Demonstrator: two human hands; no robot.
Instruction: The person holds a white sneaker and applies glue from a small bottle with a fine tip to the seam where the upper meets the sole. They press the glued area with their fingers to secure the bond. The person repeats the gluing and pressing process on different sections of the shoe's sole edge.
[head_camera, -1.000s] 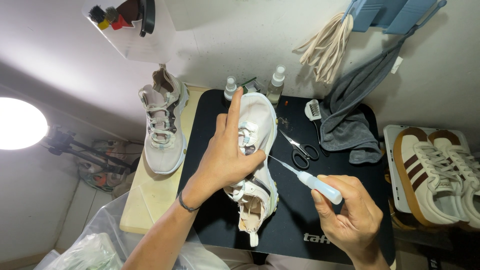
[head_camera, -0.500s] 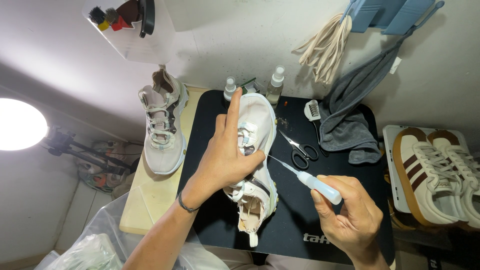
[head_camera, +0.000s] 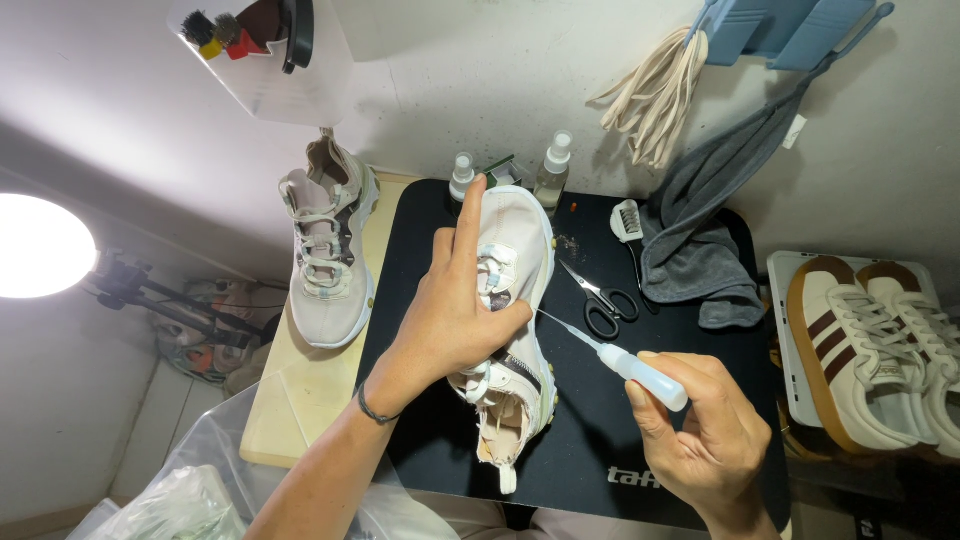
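My left hand (head_camera: 455, 320) lies flat over the pale sneaker (head_camera: 512, 330), palm clamped on its upper, index finger stretched straight toward the toe, thumb pressed against the laces. So a grasp on the shoe, pinning it down. The sneaker lies lengthwise in the middle of the black mat (head_camera: 420, 250), toe pointing away from me, heel opening toward me, pull tab hanging off the near end.

My right hand (head_camera: 705, 430) is clenched around a small white applicator bottle (head_camera: 640, 372) with a long thin needle tip. The tip runs up-left and meets the sneaker's right side, just beside my left thumb. I can't tell whether anything is coming out.

On the mat to the right of the shoe: scissors with black handles (head_camera: 600, 300), blades slightly apart, near the needle but not touching it. Behind them a small white brush (head_camera: 627, 222), touching a crumpled grey cloth (head_camera: 700, 260) that also hangs from the wall. Two small spray bottles (head_camera: 552, 170) stand at the mat's far edge, just past the toe.

Left of the mat, a second matching sneaker (head_camera: 330, 255) sits upright on a light wooden board (head_camera: 300, 400). Far right, a pair of cream shoes with dark stripes (head_camera: 870, 340) rests on a white tray. A bundle of cream laces (head_camera: 655, 95) hangs on the wall. A bright round lamp (head_camera: 40, 245) glows at the left edge. Clear plastic bag (head_camera: 190, 490) at bottom left.
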